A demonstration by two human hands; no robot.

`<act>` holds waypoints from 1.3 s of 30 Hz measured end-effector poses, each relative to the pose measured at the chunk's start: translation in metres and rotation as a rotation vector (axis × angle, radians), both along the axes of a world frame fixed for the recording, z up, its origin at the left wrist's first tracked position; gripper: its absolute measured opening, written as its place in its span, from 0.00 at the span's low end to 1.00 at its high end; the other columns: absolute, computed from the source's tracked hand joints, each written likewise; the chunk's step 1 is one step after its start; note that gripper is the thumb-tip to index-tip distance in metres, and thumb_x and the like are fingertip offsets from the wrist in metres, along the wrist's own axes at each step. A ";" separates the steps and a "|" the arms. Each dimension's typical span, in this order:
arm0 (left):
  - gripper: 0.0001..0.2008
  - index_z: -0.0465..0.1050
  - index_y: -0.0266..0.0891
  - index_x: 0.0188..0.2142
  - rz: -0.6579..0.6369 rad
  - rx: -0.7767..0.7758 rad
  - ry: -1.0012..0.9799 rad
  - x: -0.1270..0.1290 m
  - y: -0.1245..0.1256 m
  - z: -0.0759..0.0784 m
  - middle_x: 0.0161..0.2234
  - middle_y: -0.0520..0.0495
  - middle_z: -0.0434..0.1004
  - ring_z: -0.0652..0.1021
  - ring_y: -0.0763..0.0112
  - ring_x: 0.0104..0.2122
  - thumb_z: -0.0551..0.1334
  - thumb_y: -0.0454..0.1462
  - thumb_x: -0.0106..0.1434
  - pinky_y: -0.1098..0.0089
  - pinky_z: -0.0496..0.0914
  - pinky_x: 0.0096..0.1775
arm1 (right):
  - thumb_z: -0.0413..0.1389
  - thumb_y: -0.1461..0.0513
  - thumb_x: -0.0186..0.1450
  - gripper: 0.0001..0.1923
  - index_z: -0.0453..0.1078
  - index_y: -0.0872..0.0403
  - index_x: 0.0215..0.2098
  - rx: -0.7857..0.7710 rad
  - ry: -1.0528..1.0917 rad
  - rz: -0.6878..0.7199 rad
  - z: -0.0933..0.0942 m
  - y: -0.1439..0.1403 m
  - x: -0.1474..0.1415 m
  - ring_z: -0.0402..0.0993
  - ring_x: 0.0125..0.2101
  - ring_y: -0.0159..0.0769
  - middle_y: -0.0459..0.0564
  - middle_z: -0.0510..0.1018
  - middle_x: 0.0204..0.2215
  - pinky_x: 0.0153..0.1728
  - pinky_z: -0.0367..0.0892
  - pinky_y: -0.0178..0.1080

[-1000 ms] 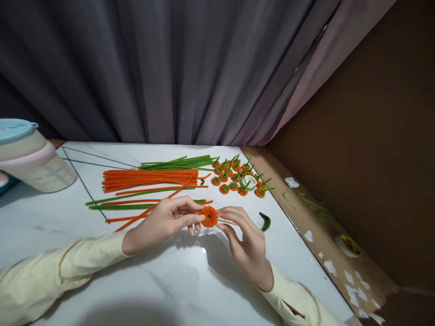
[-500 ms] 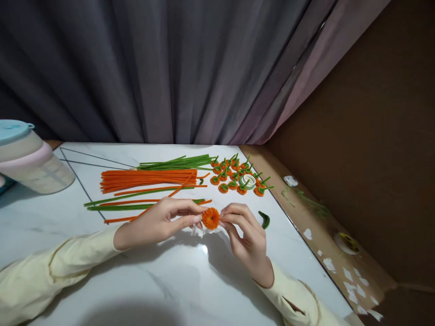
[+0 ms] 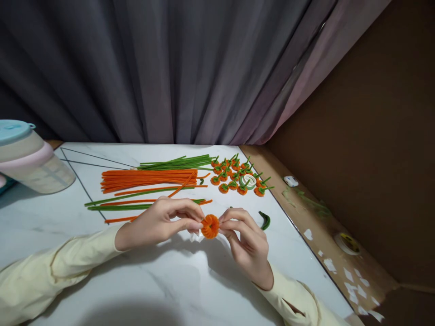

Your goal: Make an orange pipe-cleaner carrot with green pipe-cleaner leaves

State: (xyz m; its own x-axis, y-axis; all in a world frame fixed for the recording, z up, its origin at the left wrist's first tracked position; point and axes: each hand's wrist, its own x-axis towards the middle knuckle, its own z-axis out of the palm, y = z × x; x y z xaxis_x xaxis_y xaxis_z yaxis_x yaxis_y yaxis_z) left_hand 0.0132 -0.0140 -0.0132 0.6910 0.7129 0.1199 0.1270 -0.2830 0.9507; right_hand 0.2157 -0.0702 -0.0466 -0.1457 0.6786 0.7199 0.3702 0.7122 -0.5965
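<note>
An orange pipe-cleaner pumpkin point(image 3: 210, 226) is pinched between both my hands just above the white marble table point(image 3: 142, 280). My left hand point(image 3: 159, 222) grips its left side with thumb and fingers. My right hand point(image 3: 246, 244) holds its right side with fingertips. Behind them lie loose orange pipe cleaners point(image 3: 149, 178) in a bundle and green pipe cleaners point(image 3: 176, 162) further back. A short bent green piece point(image 3: 264, 219) rests just right of my right hand.
Several finished small pumpkins with green stems point(image 3: 238, 176) cluster at the back right around a roll of tape point(image 3: 249, 181). A plastic jug with a blue lid point(image 3: 27, 156) stands at the left. A brown board point(image 3: 322, 235) with paper scraps borders the table's right edge.
Both hands have shifted slightly lower with the pumpkin, and my right fingers have closed in on its side. The pale strip seen earlier by my right hand is gone from view.
</note>
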 end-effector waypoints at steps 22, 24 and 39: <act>0.06 0.73 0.38 0.33 -0.051 0.460 0.057 -0.005 0.005 -0.007 0.28 0.49 0.79 0.76 0.75 0.26 0.57 0.34 0.64 0.78 0.68 0.31 | 0.47 0.75 0.62 0.14 0.69 0.54 0.34 0.046 -0.030 0.025 0.004 -0.003 -0.006 0.71 0.32 0.36 0.52 0.73 0.29 0.31 0.71 0.41; 0.06 0.72 0.38 0.33 -0.045 0.472 0.044 -0.005 0.005 -0.007 0.28 0.49 0.79 0.75 0.75 0.26 0.57 0.34 0.64 0.79 0.68 0.31 | 0.47 0.75 0.61 0.14 0.69 0.54 0.35 0.040 -0.032 0.047 0.004 -0.004 -0.006 0.71 0.32 0.36 0.52 0.73 0.29 0.32 0.71 0.41; 0.08 0.70 0.36 0.30 0.000 0.528 -0.089 -0.005 -0.005 -0.011 0.25 0.48 0.76 0.76 0.75 0.25 0.56 0.27 0.62 0.79 0.69 0.29 | 0.47 0.78 0.59 0.16 0.68 0.56 0.37 0.031 -0.010 0.118 0.004 -0.006 -0.009 0.70 0.33 0.36 0.52 0.71 0.31 0.34 0.71 0.42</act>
